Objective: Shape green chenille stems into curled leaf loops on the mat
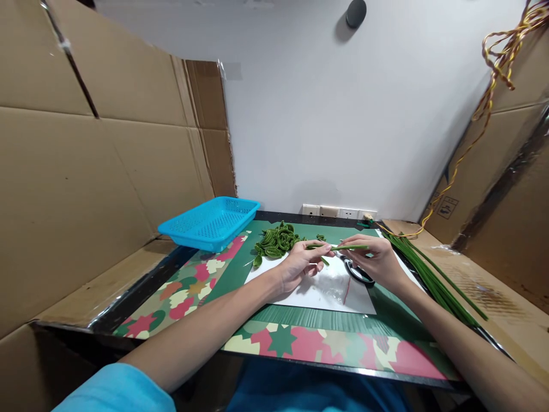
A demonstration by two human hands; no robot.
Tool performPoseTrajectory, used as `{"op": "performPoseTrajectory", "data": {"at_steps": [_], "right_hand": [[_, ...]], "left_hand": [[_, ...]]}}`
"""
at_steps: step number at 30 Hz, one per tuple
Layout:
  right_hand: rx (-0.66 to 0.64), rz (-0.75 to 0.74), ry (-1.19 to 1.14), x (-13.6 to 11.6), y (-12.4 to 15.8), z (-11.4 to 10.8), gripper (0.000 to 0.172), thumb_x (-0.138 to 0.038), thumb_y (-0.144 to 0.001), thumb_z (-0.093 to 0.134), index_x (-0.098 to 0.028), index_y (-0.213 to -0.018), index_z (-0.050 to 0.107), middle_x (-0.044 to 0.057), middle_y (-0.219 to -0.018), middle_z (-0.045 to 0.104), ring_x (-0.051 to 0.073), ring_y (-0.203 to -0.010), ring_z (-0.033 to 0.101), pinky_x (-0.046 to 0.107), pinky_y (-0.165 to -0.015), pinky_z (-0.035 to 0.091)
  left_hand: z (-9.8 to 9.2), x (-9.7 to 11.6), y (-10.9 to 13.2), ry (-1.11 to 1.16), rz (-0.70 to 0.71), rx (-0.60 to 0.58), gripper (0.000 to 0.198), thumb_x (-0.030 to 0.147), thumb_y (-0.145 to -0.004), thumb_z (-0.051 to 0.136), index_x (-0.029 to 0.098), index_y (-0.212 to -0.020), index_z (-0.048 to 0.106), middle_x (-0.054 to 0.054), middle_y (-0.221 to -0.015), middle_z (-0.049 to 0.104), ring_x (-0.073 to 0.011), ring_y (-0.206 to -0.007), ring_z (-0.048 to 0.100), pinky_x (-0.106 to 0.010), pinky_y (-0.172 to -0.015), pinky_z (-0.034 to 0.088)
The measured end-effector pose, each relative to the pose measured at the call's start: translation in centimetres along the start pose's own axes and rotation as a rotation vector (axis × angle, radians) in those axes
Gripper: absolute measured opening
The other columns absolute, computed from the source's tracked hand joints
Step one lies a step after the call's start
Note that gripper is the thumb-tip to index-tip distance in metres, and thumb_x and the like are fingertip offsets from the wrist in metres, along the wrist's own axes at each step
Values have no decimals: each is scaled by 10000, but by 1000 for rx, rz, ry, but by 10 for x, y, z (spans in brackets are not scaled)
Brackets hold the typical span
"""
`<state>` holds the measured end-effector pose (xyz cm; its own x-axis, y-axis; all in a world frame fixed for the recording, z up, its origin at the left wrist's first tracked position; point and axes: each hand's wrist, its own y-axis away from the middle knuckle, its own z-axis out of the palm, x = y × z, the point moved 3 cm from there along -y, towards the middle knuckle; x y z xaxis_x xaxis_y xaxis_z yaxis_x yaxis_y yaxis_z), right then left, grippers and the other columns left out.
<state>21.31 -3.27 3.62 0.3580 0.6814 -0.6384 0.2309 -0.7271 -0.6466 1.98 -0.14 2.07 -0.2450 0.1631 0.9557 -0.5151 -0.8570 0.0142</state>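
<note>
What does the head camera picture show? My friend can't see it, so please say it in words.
A left hand and a right hand pinch a thin green strip between them over a white sheet. Behind them lie a pile of green curls and a blue basket; long green stems lie to the right.

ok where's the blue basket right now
In the head view the blue basket sits at the far left of the table, beside the cardboard wall, just left of the pile of curled green pieces.
</note>
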Motion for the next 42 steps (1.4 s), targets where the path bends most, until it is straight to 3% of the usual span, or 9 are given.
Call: {"op": "performPoseTrajectory", "data": {"at_steps": [6, 14, 23, 26, 30, 34, 42], "right_hand": [[53, 134, -128, 5, 1, 3, 291, -466, -858, 765, -175, -860, 783, 50, -702, 687, 134, -475, 563, 248, -427, 436], [45, 219, -63, 1, -1, 7, 376, -507, -879, 722, -139, -829, 784, 20, -488, 610, 133, -410, 531, 231, -405, 363], [49, 175, -32, 3, 0, 8, 361, -488, -920, 677, -152, -820, 765, 5, -481, 596, 128, -410, 526, 229, -416, 386], [65, 86, 62, 0, 1, 7, 310, -427, -942, 659, -156, -840, 771, 15, -548, 643, 118, -430, 525, 227, -423, 385], [96, -63, 165, -6, 0, 6, 216, -310, -953, 641, -174, -860, 780, 56, -749, 758, 141, -561, 622, 231, -492, 447], [118, -151, 231, -6, 0, 7, 135, -232, -926, 661, -203, -923, 793, 43, -798, 781, 144, -599, 653, 229, -511, 473], [135, -123, 196, -1, 1, 8, 138, -240, -927, 668, -209, -930, 802, 46, -813, 789, 157, -618, 689, 235, -528, 511]], "left_hand": [[-1, -3, -3, -60, 62, -21, 420, 427, -755, 860, 98, -985, 735, -112, -981, 723, -23, -477, 506, -164, -366, 262], [-4, -2, -3, -143, 87, 2, 443, 461, -751, 853, 99, -984, 750, -117, -1000, 723, -29, -485, 500, -167, -364, 286], [-6, -6, -5, -129, 47, 36, 476, 458, -704, 887, 116, -1001, 741, -89, -974, 701, -25, -486, 508, -160, -364, 283], [-6, -6, -5, -121, 44, 28, 469, 466, -711, 881, 116, -982, 727, -74, -959, 687, -22, -480, 511, -158, -358, 289], [-6, -6, -6, -140, 61, 3, 452, 485, -738, 855, 118, -960, 713, -72, -950, 689, -25, -467, 525, -161, -344, 271], [-7, -5, -8, -145, 78, 8, 450, 496, -745, 846, 126, -961, 707, -84, -987, 705, -26, -452, 529, -170, -340, 268], [-6, -5, -7, -174, 60, 27, 469, 482, -717, 870, 124, -984, 730, -65, -931, 696, -22, -476, 505, -173, -368, 246]]}}
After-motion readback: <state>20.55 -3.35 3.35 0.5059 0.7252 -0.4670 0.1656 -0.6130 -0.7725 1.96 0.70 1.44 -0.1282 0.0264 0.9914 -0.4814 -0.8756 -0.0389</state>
